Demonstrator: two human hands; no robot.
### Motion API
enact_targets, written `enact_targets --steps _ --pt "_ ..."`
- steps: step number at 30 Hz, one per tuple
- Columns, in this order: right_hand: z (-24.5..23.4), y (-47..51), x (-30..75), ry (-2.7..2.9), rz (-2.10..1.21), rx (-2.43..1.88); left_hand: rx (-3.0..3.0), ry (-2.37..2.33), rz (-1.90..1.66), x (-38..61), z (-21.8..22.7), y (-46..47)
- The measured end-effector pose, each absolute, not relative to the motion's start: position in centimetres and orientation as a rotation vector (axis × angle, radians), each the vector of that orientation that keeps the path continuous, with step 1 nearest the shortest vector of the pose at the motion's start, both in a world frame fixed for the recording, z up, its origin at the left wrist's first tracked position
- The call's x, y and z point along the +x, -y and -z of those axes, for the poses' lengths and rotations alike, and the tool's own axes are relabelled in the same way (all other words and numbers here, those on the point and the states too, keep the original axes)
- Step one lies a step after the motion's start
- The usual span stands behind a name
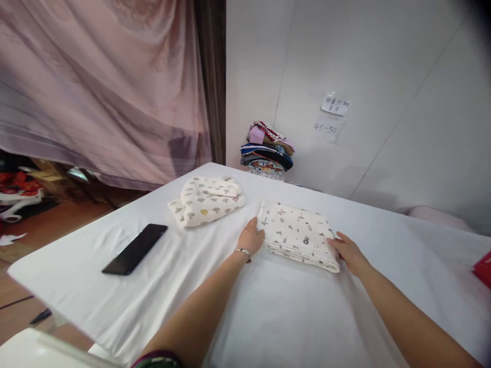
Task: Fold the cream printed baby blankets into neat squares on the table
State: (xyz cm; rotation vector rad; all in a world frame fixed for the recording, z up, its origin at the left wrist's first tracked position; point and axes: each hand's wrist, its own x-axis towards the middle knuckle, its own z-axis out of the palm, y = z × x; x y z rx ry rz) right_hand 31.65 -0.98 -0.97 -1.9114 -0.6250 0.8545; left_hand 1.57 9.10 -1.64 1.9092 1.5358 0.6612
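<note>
A white cloth point(297, 230) printed with small figures lies folded into a flat, layered rectangle on the white-covered table point(299, 312). My left hand point(251, 238) grips its left edge, the fingertips partly hidden by the hand itself. At the right edge, my right hand point(350, 253) holds the same folded cloth between thumb and fingers. To the left of it, apart from both hands, sits a second white cloth point(209, 202) with mushroom-like prints, loosely bunched.
A black phone point(135, 249) lies on the table's left side. Against the wall stands a stack of folded textiles point(267, 151). Paper notes point(332, 117) are stuck to the wall. A pink curtain point(115, 76) hangs at the left, and a red object point(483, 269) shows at the right edge.
</note>
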Motion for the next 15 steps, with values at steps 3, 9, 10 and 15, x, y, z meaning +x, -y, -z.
enact_targets --steps 3,9,10,15 --pt "0.2 0.9 31.7 0.549 -1.07 -1.868 1.827 -1.564 -0.625 1.2 1.3 -9.3" --pt "0.1 0.6 31.9 0.54 -1.465 -1.667 1.732 -1.53 -0.53 0.8 0.5 -9.5" --pt "0.1 0.6 31.9 0.537 -1.485 -1.644 1.706 -1.529 -0.523 0.8 0.4 -9.5" --pt "-0.3 1.7 32.3 0.533 -1.37 -1.663 1.515 -1.45 -0.454 0.7 -0.5 -9.1"
